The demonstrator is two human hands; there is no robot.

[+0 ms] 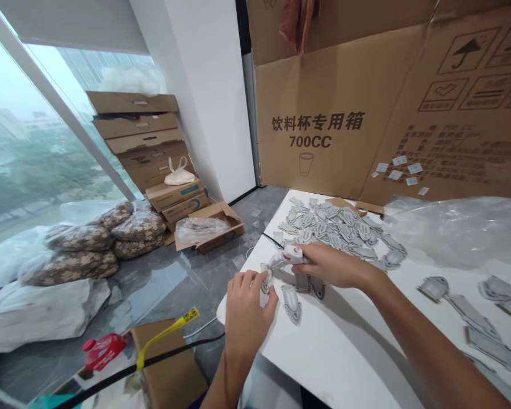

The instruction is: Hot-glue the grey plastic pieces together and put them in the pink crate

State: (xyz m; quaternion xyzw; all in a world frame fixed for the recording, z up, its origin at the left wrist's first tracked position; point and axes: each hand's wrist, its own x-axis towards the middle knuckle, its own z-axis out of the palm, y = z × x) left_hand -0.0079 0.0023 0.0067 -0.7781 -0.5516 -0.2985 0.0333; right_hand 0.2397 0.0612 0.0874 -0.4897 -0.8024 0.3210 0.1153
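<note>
On the white table (344,352), my right hand (323,262) is wrapped round a white hand-held tool (286,257) with a small red mark, its tip pointing left. My left hand (249,298) pinches a small grey part (264,278) at the table's left edge, right below the tool's tip. Just right of my left hand lies a loose grey part (292,304). More grey parts (315,285) sit under my right hand, partly hidden by it. Behind both hands spreads a pile of similar grey parts (323,224).
A large cardboard box (319,91) stands behind the table. Clear plastic sheeting (460,227) and more grey parts (468,312) lie at right. On the floor at left are an open carton (219,241), camouflage bundles (80,250) and a red bottle (104,351). A black cable (183,347) runs near the table's corner.
</note>
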